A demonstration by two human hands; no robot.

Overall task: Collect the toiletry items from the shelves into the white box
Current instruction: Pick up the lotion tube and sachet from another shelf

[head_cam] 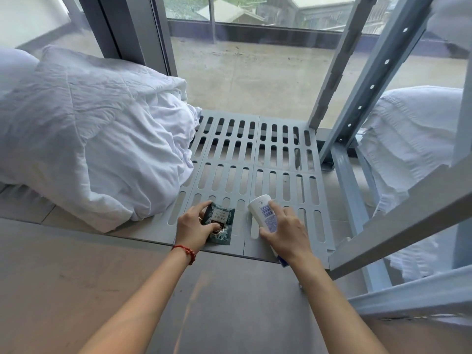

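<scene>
A dark green patterned sachet [222,221] lies near the front edge of a grey slotted shelf [255,154]. My left hand [194,227] has thumb and fingers closed around its left side. A white tube [263,210] with a barcode and blue print lies to its right on the same shelf, its blue cap end poking out under my wrist. My right hand [286,233] is closed over the tube's lower part. No white box is in view.
A bundle of white bedding [97,139] covers the shelf's left half. Grey perforated rack posts [362,80] rise at the right, with more white bedding [408,139] behind them. A glass window stands behind the shelf. A lower grey shelf board [102,277] lies under my forearms.
</scene>
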